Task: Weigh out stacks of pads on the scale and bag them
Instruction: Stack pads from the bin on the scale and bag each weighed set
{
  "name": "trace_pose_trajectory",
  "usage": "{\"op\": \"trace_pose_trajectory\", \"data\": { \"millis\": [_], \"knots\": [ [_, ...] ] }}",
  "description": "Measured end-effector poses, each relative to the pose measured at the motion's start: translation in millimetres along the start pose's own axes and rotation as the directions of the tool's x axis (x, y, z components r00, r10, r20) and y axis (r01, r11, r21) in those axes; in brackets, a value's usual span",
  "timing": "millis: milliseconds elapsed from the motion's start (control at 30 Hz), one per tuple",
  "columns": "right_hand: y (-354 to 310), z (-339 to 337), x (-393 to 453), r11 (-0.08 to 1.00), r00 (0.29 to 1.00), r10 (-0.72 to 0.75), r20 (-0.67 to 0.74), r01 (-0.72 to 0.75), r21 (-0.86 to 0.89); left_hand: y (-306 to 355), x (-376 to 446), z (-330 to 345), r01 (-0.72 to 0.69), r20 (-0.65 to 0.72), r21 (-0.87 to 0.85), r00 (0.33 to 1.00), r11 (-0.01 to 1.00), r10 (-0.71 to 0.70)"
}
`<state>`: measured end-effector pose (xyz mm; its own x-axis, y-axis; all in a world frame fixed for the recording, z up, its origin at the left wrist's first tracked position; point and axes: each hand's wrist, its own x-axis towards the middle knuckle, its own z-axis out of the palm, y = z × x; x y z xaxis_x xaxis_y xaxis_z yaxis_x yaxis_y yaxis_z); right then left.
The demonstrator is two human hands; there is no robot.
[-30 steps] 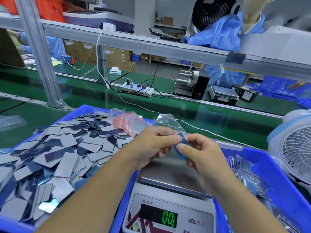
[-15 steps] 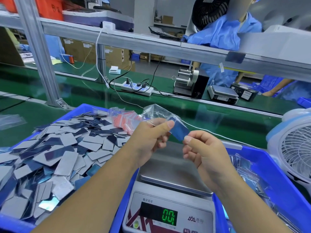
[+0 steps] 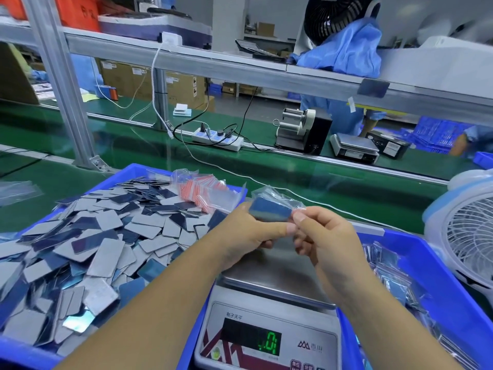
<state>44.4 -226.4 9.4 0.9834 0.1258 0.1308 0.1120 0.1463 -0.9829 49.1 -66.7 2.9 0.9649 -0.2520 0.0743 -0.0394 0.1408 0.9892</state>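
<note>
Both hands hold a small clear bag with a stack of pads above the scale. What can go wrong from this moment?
1. The clear bag is held only by fingertips of the left hand and right hand; the stack of pads could slip out onto the scale.
2. If the stack drops left, it may mix with the loose pads in the blue bin.

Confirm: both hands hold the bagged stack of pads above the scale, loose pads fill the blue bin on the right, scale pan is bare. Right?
One thing is off. The head view shows the loose pads in the blue bin on the left, not the right. The rest stands: both the left hand and right hand hold the bagged stack of pads above the scale, and its pan is bare.
</note>
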Motion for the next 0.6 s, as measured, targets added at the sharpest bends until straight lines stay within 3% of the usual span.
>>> {"op": "trace_pose_trajectory", "data": {
  "millis": [133,233,300,433,600],
  "knots": [
    [1,-7,4,0.947,0.98,-0.189,-0.065,0.165,-0.274,6,1,-7,-0.018,0.002,-0.067,1.0,0.998,0.019],
    [1,-9,3,0.799,0.953,-0.301,0.033,0.271,-0.536,3,2,-9,-0.081,-0.003,0.061,0.997,0.995,0.082],
    [0,-10,2,0.732,0.943,-0.326,0.062,0.293,-0.615,1,2,-7,-0.081,0.011,0.118,0.997,0.99,0.08],
    [-1,-15,4,0.78,0.949,-0.315,0.006,0.263,-0.568,1,4,-9,-0.083,-0.075,0.138,0.993,0.987,0.094],
    [-2,-16,6,0.89,0.988,-0.153,-0.031,0.124,-0.439,0,5,-11,-0.058,-0.133,0.102,0.989,0.993,0.071]
  ]
}}
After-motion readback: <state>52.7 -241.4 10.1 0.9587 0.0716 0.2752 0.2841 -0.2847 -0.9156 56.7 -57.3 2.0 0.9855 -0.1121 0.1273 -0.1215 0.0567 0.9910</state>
